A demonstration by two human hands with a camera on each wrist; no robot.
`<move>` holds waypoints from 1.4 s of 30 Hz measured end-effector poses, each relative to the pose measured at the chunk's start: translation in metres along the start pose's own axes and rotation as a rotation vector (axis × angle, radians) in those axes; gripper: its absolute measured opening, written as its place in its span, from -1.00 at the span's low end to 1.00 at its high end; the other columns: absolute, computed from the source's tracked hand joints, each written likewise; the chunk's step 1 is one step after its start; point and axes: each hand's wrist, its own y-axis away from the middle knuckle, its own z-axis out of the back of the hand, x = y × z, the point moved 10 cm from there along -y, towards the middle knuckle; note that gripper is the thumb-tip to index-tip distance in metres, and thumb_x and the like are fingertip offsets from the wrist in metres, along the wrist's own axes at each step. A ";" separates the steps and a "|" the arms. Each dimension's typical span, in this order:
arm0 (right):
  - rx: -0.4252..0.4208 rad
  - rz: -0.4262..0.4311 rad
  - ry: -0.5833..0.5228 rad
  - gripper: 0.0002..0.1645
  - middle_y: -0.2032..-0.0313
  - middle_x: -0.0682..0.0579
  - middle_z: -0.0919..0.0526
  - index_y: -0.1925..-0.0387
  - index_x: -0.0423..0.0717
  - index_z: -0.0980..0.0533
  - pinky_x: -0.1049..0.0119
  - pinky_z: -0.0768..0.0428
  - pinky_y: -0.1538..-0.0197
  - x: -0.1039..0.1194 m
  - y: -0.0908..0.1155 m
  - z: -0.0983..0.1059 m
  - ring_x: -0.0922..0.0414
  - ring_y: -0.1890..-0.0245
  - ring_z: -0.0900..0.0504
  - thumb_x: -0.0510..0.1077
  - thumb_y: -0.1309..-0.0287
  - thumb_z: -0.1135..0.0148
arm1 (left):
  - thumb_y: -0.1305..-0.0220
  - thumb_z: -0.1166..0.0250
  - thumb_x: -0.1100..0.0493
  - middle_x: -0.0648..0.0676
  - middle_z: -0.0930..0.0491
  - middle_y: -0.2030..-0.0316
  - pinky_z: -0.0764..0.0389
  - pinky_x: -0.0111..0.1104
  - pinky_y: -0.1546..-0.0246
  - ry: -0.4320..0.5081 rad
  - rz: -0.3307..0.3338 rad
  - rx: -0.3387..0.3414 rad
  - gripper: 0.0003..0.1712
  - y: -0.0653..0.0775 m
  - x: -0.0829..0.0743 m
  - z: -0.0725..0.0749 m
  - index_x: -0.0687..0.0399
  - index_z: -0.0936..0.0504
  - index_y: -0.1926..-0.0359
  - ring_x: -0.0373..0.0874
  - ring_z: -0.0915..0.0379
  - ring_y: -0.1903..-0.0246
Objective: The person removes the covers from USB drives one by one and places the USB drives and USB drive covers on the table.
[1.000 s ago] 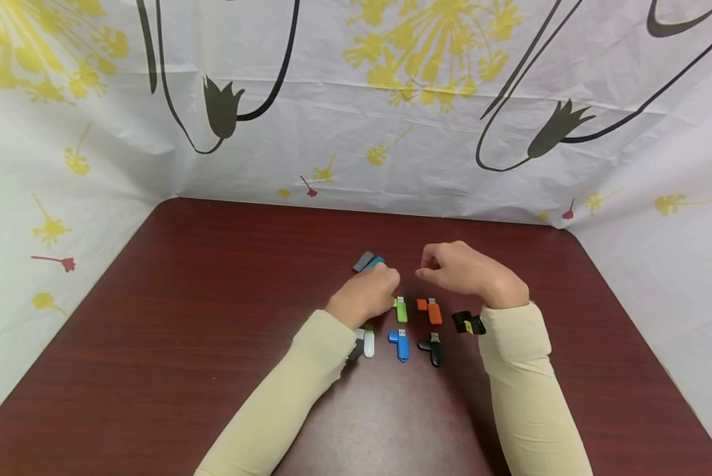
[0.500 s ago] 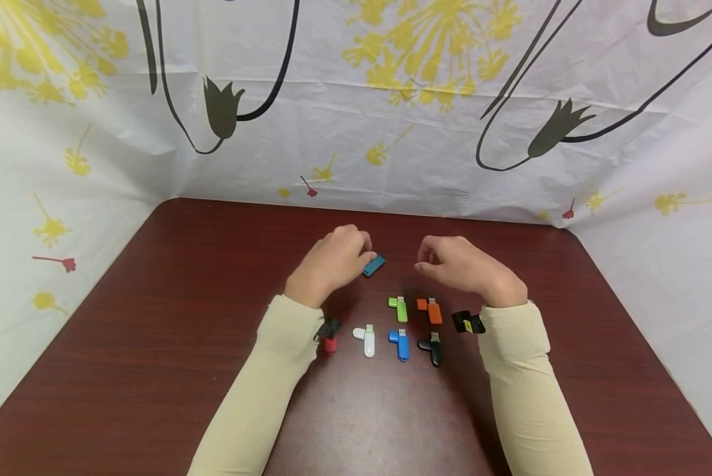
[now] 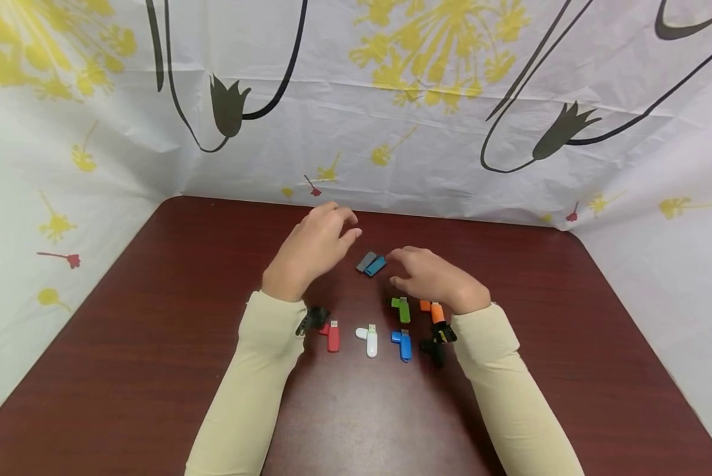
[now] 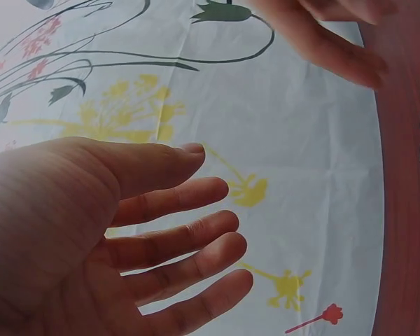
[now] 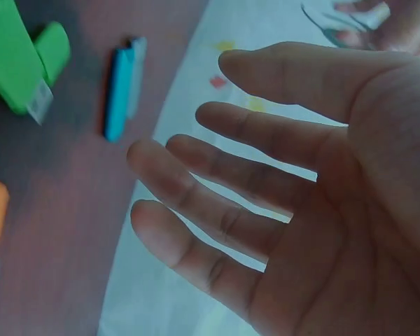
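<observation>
Both hands are above the table with nothing in them. My left hand (image 3: 308, 250), fingers apart and relaxed in the left wrist view, hovers left of a grey USB stick (image 3: 365, 262) and a teal USB stick (image 3: 376, 266) that lie side by side. Just right of that pair, my right hand (image 3: 435, 277) has its fingers loosely extended, as the right wrist view shows. Below it lie a green USB stick (image 3: 404, 311) and an orange USB stick (image 3: 437, 313), each with its cap off beside it.
A nearer row holds a red USB stick (image 3: 333, 337), a white one (image 3: 371, 342), a blue one (image 3: 406, 347) and a black one (image 3: 436, 355), partly shadowed by the right wrist. The dark red table (image 3: 213, 330) ends at a patterned white sheet (image 3: 344, 119) at the back and sides.
My left hand has moved away from the green stick, up and left past the grey and teal pair. The right hand has shifted left toward that pair, its fingers straighter.
</observation>
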 end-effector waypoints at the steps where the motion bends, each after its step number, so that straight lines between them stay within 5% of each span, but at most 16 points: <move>1: 0.019 -0.002 0.004 -0.41 -0.27 -0.22 -0.45 -0.30 -0.23 -0.36 -0.08 -0.54 -0.20 0.003 -0.002 -0.005 -0.05 -0.18 -0.45 -0.09 -0.30 -0.15 | -0.38 -0.15 -0.05 0.10 -0.51 -0.08 -0.63 -0.14 0.04 0.003 0.000 -0.001 -0.59 0.000 0.000 0.001 0.03 -0.57 -0.12 -0.10 -0.44 0.07; 14: 0.142 0.025 -0.004 -0.38 -0.44 -0.18 -0.21 -0.40 -0.23 -0.21 -0.08 -0.34 -0.38 0.016 -0.017 -0.049 -0.07 -0.39 -0.20 -0.19 -0.35 -0.01 | -0.39 -0.13 -0.06 0.07 -0.48 -0.14 -0.61 -0.13 0.00 0.013 -0.017 0.006 -0.61 -0.001 -0.006 0.001 0.01 -0.58 -0.10 -0.10 -0.43 0.01; 23: 0.134 0.010 -0.015 -0.41 -0.30 -0.22 -0.38 -0.39 -0.15 -0.25 -0.06 -0.49 -0.24 0.016 -0.016 -0.042 -0.03 -0.20 -0.41 -0.24 -0.35 0.02 | -0.39 -0.13 -0.04 0.07 -0.48 -0.10 -0.62 -0.17 0.11 0.003 -0.029 0.032 -0.61 0.000 -0.010 -0.005 0.03 -0.57 -0.11 -0.15 -0.42 0.17; 28: 0.131 0.027 0.034 -0.46 -0.34 -0.27 -0.34 -0.34 -0.17 -0.35 -0.08 -0.48 -0.25 0.016 -0.013 -0.037 -0.11 -0.28 -0.34 -0.24 -0.35 0.04 | -0.39 -0.14 -0.03 0.08 -0.49 -0.08 -0.63 -0.16 0.08 0.002 -0.030 0.032 -0.62 0.000 -0.009 -0.006 0.04 -0.58 -0.09 -0.13 -0.41 0.14; 36: 0.120 0.020 0.055 -0.57 -0.12 -0.18 -0.51 -0.14 -0.21 -0.55 0.04 -0.55 -0.06 0.005 -0.009 -0.030 -0.05 -0.09 -0.44 -0.27 -0.32 0.05 | -0.39 -0.13 -0.05 0.05 -0.49 -0.03 -0.63 -0.19 0.11 0.004 -0.028 0.036 -0.67 0.001 -0.007 -0.006 0.00 -0.59 -0.02 -0.16 -0.39 0.16; 42: 0.086 -0.039 0.062 -0.75 0.15 -0.15 -0.50 0.11 -0.23 -0.58 0.15 -0.50 0.23 -0.003 -0.008 -0.025 0.02 0.24 -0.46 -0.23 -0.34 -0.01 | -0.39 -0.14 -0.04 0.04 -0.49 -0.02 -0.62 -0.20 0.12 0.012 -0.025 0.032 -0.68 0.002 -0.006 -0.005 0.01 -0.60 0.00 -0.17 -0.38 0.18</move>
